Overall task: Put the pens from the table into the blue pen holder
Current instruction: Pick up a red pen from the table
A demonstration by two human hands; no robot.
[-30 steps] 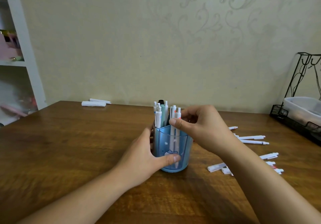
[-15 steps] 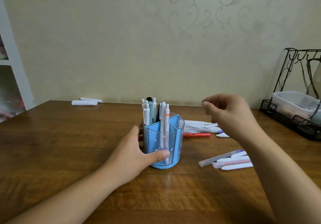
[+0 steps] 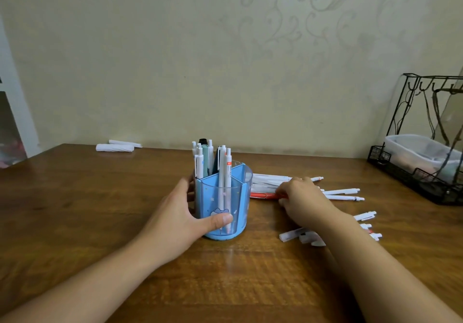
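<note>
My left hand [image 3: 183, 212] still wraps the blue pen holder [image 3: 223, 201] at mid-table, thumb across its front. My right hand [image 3: 304, 201], empty above the holder a second ago, has dropped onto the loose pens [image 3: 271, 184] toward the right edge, fingers curling at the red pen [image 3: 264, 195]; whether its grip has closed, I cannot tell. I'd say the next pick is starting.

One blue pen holder [image 3: 223, 202], two hands.

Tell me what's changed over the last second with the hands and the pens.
The right hand let go of the pens in the blue pen holder, swung right and came down onto the red pen on the table. The left hand still holds the holder.
</note>
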